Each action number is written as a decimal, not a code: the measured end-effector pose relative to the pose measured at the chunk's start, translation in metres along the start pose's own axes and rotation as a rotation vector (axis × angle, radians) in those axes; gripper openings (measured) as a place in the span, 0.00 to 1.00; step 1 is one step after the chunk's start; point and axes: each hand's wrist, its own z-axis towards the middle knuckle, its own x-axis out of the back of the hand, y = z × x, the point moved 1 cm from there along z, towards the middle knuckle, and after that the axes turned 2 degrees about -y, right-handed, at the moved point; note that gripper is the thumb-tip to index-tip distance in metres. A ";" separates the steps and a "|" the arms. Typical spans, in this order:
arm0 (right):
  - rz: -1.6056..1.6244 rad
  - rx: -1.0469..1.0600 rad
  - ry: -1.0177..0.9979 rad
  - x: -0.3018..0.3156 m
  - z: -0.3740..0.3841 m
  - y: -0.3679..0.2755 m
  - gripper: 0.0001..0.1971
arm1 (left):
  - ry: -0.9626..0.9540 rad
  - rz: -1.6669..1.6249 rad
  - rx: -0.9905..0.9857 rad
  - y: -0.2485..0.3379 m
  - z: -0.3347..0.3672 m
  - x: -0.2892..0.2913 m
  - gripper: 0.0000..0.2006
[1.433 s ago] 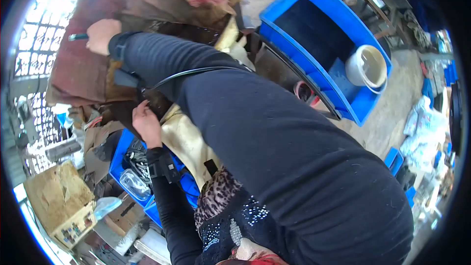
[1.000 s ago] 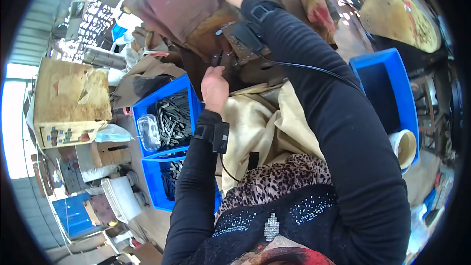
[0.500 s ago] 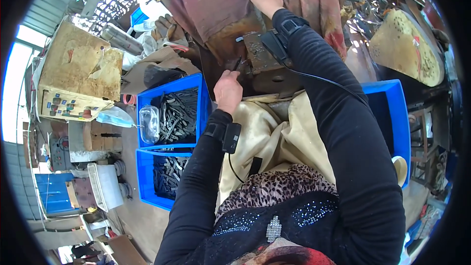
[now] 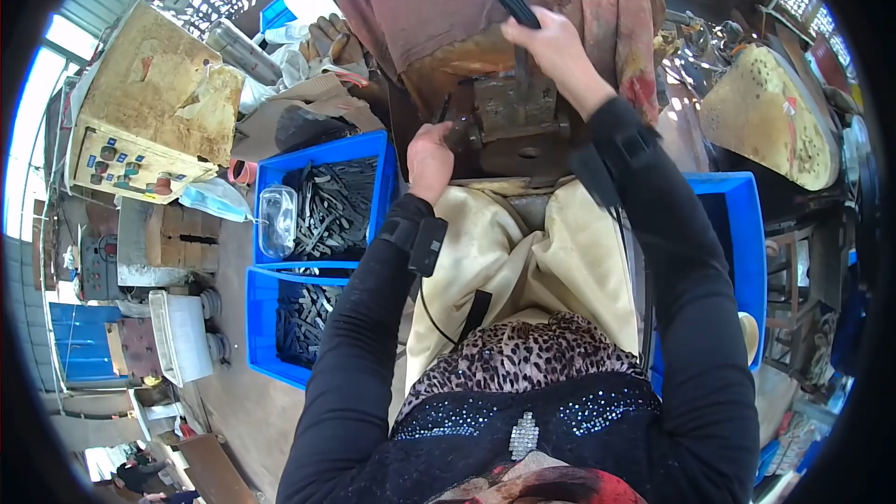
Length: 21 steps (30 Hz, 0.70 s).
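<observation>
My right hand [image 4: 557,49] is closed around a bundle of thin dark metal strips [image 4: 511,2] with bright tips, raised in front of a machine draped with a reddish-brown cloth [image 4: 457,0]. Lower and to the left, my left hand [image 4: 430,157] pinches one slim dark strip [image 4: 443,109] that points up. Just right of that strip sits the machine's worn metal block [image 4: 513,110], with an upright bar [image 4: 521,65] above it. A gap separates both hands from the block. Where the strip's far end rests, if anywhere, is too dark to make out.
Two blue bins [image 4: 385,182] of dark metal strips stand at my left, a clear plastic container [image 4: 277,221] on the upper one's edge. Another blue bin [image 4: 754,252] is at my right. A control box with knobs [image 4: 131,168] stands far left. A beige cloth [image 4: 588,252] covers my lap.
My right hand has moved right and slightly down with the bundle, away from the block, and its forearm has swung right. The left hand keeps its strip beside the block. The whole view has shifted slightly.
</observation>
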 end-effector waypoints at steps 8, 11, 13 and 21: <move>-0.079 -0.112 -0.138 0.020 -0.171 -0.018 0.09 | -0.050 0.189 -0.230 0.008 0.034 -0.016 0.11; -0.164 -0.096 -0.171 0.020 -0.211 -0.004 0.10 | -0.256 0.265 -0.267 0.003 0.039 -0.027 0.08; -0.193 -0.069 -0.185 0.021 -0.226 0.002 0.10 | -0.361 0.300 -0.289 -0.001 0.039 -0.034 0.07; -0.270 -0.065 -0.285 0.023 -0.240 -0.002 0.11 | -0.619 0.514 -0.323 -0.025 0.033 -0.067 0.07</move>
